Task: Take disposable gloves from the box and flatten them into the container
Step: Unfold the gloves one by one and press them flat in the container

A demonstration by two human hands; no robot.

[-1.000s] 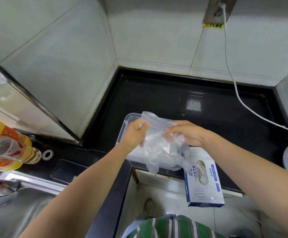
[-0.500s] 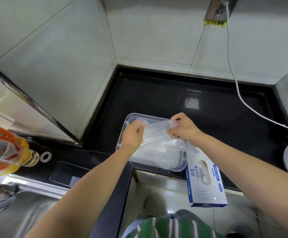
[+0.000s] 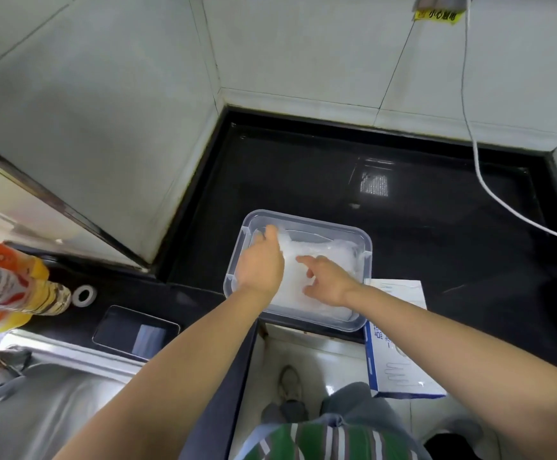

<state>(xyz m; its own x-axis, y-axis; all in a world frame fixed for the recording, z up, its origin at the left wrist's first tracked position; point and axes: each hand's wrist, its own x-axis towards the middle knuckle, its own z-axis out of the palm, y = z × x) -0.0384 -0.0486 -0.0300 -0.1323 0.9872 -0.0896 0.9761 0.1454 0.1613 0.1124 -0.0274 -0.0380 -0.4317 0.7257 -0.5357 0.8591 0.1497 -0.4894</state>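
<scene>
Starting nearest us, the glove box (image 3: 400,360) overhangs the counter (image 3: 420,210) edge, just right of the clear container (image 3: 303,216). Our right hand (image 3: 327,280) spreads loose fingers on the gloves (image 3: 323,254), and our left hand (image 3: 260,263) pushes straight fingers into the far-left corner. Half a second ago we held that glove pinched above the container; now it lies inside.

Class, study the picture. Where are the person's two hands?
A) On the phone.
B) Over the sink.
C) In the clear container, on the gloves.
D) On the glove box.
C: the left hand and right hand both rest on the gloves inside the container; neither touches the glove box.
</scene>
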